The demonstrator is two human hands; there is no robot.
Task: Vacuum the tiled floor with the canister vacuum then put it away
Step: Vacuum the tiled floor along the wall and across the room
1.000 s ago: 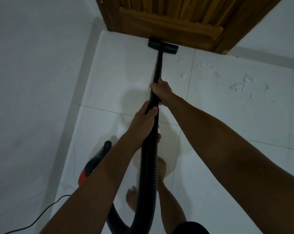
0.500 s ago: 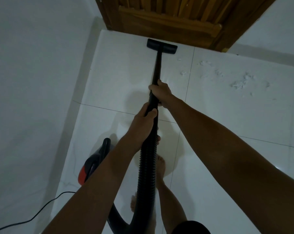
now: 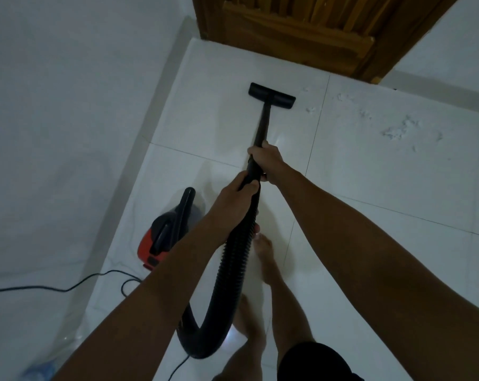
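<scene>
Far left there's a black power cord (image 3: 40, 287) trailing over the white surface and looping toward the canister vacuum (image 3: 164, 237); that's the red and black body sitting on the tiled floor (image 3: 370, 270) by the left edge, carry handle on top, just beside the person's left forearm. The ribbed hose (image 3: 232, 270) swings down in a U near the bare feet and comes back up into both hands; it looks soft and bendy, so I'd guess it kinks or drags if you yank it sideways.

The left hand (image 3: 232, 199) is wrapped round the top of the hose where it meets the wand (image 3: 263, 125); the right hand (image 3: 265, 160) is clamped on the wand just ahead of it, the two hands almost touching. The wand looks like stiff plastic and pretty light, so that two-handed hold near the joint seems the right place to steer from. The floor nozzle (image 3: 271, 95) lies flat on the tile, well short of the wooden door (image 3: 301, 31).

Further right, scattered white debris (image 3: 397, 130) sits on the next tile, nozzle nowhere near it yet; so I'd say the vacuuming is only partly done. For putting away, the canister is probably the heavy bit; take it by the top handle, not the hose.
</scene>
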